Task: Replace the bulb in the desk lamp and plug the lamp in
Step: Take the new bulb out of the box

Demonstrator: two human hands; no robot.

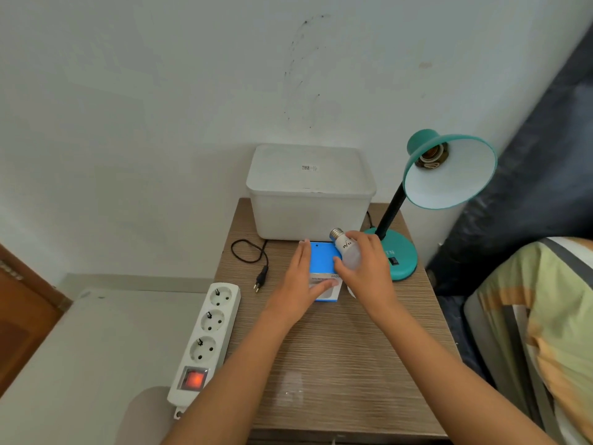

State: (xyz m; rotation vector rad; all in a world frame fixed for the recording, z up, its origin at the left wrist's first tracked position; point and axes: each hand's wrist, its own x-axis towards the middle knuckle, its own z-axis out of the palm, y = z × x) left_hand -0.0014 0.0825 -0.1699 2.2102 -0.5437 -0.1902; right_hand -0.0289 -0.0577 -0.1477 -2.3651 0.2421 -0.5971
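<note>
A teal desk lamp (pixel 449 170) stands at the table's back right, its shade tilted toward me and its socket (pixel 431 157) bare. My right hand (pixel 365 268) grips a white bulb (pixel 346 248), screw base pointing up and left, just left of the lamp base (pixel 402 261). Flat on a blue bulb box (pixel 322 261) rests my left hand (pixel 300 284), fingers spread. The lamp's black plug (pixel 261 279) lies loose on the table, beside a white power strip (pixel 207 342) whose red switch (pixel 192 379) glows.
A white lidded plastic bin (pixel 309 191) sits at the back of the wooden table (pixel 337 364) against the wall. A bed with a striped cover (pixel 545 332) is close on the right. The power strip overhangs the table's left edge.
</note>
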